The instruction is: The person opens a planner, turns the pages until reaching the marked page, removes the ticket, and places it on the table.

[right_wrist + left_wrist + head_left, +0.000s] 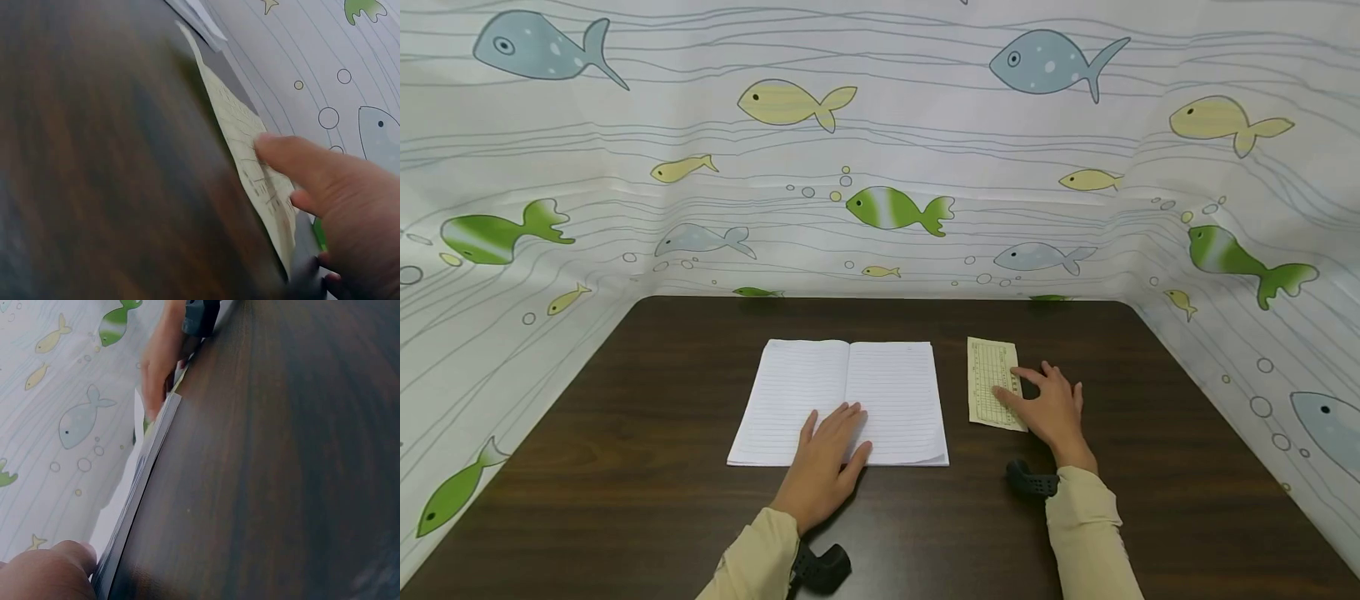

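An open notebook with blank lined pages lies on the table. My left hand rests on its lower middle with the fingers extended. In the left wrist view, part of that hand shows beside the notebook's edge. To the right of the notebook lies a yellowish paper slip with a printed grid. My right hand touches it, thumb on its face and index fingertip at its right edge. In the right wrist view, the slip looks slightly bent, and its near edge stands a little off the table.
Both things are on a dark brown wooden table. A white curtain printed with fish surrounds the table at the back and sides. Black bands are worn on both wrists, over or beside pale yellow sleeves.
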